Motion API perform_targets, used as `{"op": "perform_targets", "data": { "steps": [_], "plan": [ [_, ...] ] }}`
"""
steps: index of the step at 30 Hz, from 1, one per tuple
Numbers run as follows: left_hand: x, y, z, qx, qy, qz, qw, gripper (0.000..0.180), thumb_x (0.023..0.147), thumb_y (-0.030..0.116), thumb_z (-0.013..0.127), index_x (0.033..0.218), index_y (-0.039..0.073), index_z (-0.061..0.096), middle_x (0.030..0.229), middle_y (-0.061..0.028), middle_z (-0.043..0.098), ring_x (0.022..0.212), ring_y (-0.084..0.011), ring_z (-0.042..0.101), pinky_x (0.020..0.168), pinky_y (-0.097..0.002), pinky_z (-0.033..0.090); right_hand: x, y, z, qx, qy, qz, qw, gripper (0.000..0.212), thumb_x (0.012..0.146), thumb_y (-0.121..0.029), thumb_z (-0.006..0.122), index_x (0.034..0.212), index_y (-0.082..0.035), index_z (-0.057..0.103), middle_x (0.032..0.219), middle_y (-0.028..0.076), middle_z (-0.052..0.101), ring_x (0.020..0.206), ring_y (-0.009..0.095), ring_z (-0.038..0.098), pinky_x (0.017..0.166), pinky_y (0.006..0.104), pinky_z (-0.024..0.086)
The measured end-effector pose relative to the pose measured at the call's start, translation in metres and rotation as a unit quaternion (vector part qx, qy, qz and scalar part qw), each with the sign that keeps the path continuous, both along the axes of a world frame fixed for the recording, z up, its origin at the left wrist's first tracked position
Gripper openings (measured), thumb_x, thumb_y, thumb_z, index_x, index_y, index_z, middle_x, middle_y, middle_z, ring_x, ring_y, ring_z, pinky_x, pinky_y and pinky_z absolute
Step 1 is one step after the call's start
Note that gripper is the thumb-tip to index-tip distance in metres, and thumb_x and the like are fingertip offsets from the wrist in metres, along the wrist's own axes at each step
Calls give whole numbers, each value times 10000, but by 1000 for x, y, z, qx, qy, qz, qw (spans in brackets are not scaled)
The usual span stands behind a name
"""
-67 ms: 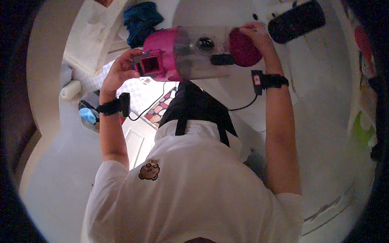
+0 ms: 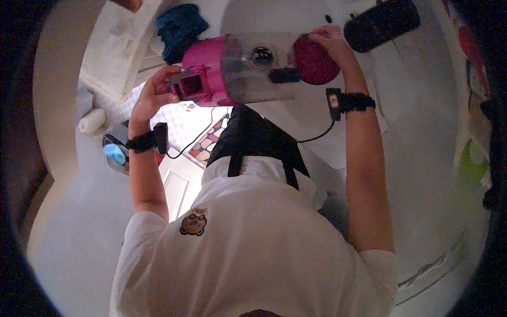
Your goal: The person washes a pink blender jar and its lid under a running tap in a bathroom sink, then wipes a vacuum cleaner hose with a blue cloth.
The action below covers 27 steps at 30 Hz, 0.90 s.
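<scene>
Left hand (image 2: 152, 98) grips the pink end of a likely vacuum dust canister (image 2: 240, 87), crosswise between the hands; right hand (image 2: 336, 47) grips the round magenta lid (image 2: 316, 63) (attachment unclear); a slipping left-hand grip could drop it.

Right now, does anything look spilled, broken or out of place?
Nothing looks plainly spilled or broken. Only the teal cloth seems untidy: it sits crumpled, not folded, beyond the left hand and the pink-and-clear canister. The dim, grainy picture could hide finer damage.
</scene>
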State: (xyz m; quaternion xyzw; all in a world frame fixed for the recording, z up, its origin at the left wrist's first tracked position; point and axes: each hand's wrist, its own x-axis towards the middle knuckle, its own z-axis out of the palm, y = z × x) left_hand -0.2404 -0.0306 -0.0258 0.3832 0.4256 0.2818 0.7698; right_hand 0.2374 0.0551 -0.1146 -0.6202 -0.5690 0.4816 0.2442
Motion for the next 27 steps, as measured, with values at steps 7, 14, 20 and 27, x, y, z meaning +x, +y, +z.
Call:
{"op": "perform_targets", "data": {
  "steps": [7,14,20,27],
  "plan": [
    [-1,-4,2,0,13,18,1000,735,688,56,798,1330,-2,445,1235,-92,579,1117,-203,578,965,-331,463,37,-8,3,-115,-106,-6,988,566,768,-512,728,1151,-103,649,1139,59,641,1051,218,605,872,352,489],
    [-4,-2,-5,18,12,78,997,729,762,205,746,1370,0,402,1327,-133,519,1213,-280,519,1058,-440,394,38,-43,18,-158,412,-179,879,385,859,-317,671,1186,-123,615,1157,46,641,1069,223,609,911,390,506],
    [3,5,6,17,6,46,999,725,811,268,700,1390,-19,372,1358,-151,489,1245,-284,494,1052,-443,396,-5,-45,1,-103,502,-266,816,415,857,-245,669,1232,-106,559,1228,68,599,1135,247,575,939,451,502],
    [23,2,8,66,-97,110,987,676,847,267,669,1372,-36,370,1347,-151,496,1253,-252,486,1039,-400,408,-25,-58,42,-90,545,-252,795,374,856,-142,606,1217,-87,527,1191,117,584,1082,331,590,848,490,555]
  ]
}}
